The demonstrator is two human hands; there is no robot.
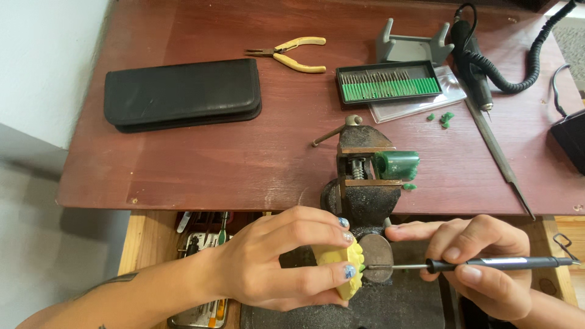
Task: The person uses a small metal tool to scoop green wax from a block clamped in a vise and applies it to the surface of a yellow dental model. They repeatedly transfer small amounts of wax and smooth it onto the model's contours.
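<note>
My left hand (277, 262) grips a pale yellow block (341, 267) below the table's front edge, thumb and fingers wrapped around it. A tiny green piece shows at the block's right side. My right hand (481, 262) holds a thin dark pen-like tool (487, 264) level, its metal tip pointing left and touching that green spot. Both hands sit just in front of a rusty bench vise (365, 176) clamped to the table edge. A green wax cylinder (397, 164) is held in the vise jaws.
On the reddish wooden table (213, 164) lie a black zip case (183, 94), yellow-handled pliers (292, 53), a tray of green-shanked burs (389, 82), a rotary handpiece (472, 67) with coiled cord, a long metal file (496, 155) and green wax chips (445, 117). An open drawer of tools (204, 244) sits below left.
</note>
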